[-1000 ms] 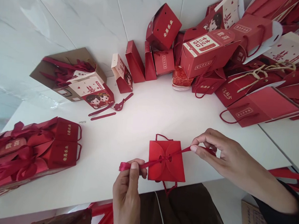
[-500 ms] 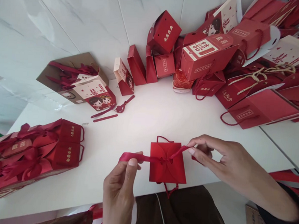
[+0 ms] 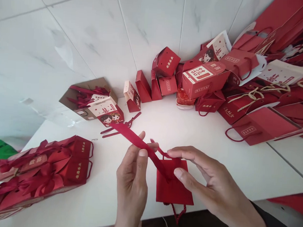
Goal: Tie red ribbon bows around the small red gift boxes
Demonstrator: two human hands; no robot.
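Your left hand (image 3: 131, 183), pinching the ribbon (image 3: 137, 141), and your loosely spread right hand (image 3: 206, 184), thumb on the small red bag (image 3: 174, 191) at lower centre, hide its top, while the frame edge cuts off the red boxes (image 3: 204, 79) piled upper right.

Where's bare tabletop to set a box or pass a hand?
Free: white tabletop between the small red paper box and the back pile of red paper boxes and bags; strip right of the right hand; gap between the left hand, pinching a red ribbon, and the ribbon-tied red boxes. Crowded: back right.
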